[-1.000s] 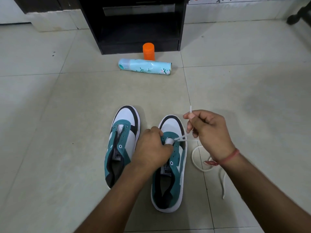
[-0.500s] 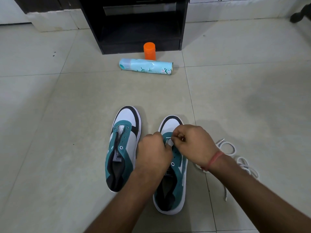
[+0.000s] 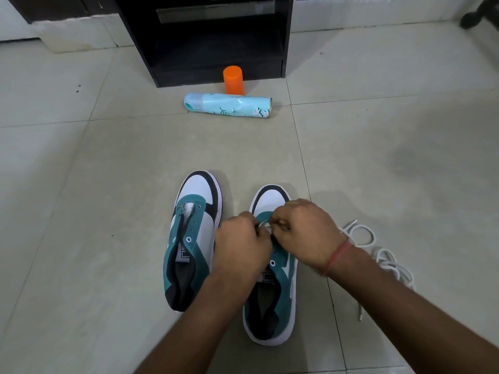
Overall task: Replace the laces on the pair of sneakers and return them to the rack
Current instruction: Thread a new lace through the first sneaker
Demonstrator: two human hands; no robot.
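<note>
Evidently the lacing has only begun: both hands, left hand (image 3: pixel 243 238) and right hand (image 3: pixel 302 228), pinch the white lace (image 3: pixel 361 236) at the right sneaker (image 3: pixel 272 292)'s lowest eyelets, seemingly threading. Next, draw it even. The left sneaker (image 3: pixel 191 238) waits unlaced; the rack (image 3: pixel 213 41) stands beyond.

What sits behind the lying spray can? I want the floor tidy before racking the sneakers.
An upright orange bottle stands behind the spray can, before the black rack. Its base is hidden by the can.
</note>
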